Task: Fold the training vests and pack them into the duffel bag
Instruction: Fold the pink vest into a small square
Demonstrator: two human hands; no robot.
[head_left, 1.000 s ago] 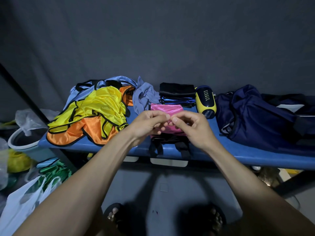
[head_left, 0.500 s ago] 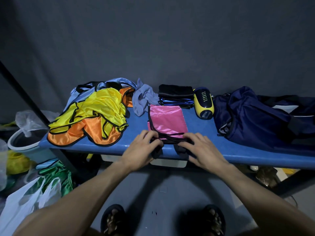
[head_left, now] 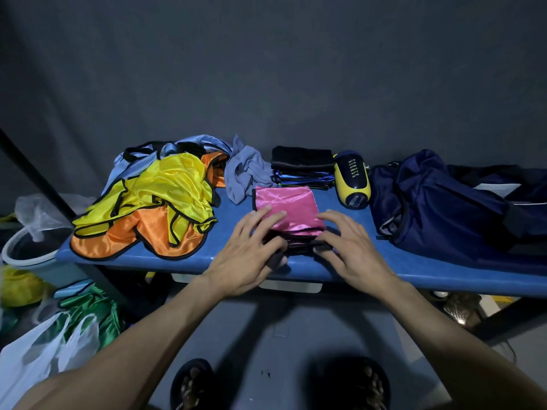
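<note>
Head view shows the pink vest (head_left: 284,207) lying folded on the blue desk (head_left: 414,267), between the unfolded vest pile (head_left: 165,202) and the duffel bag (head_left: 438,202). Both hands, left hand (head_left: 251,253) and right hand (head_left: 352,247), rest flat with fingers spread on its near edge; whether the left thumb hooks the black trim is unclear. Press the fold flat, align the trim edges, then lift the bundle from beneath so it stays closed.

Dim, cool lighting. Floor (head_left: 296,335) in deep shadow. Sheen on pink vest (head_left: 284,202). Wide-angle bending at edges; focus adequate, slight softness low down.
</note>
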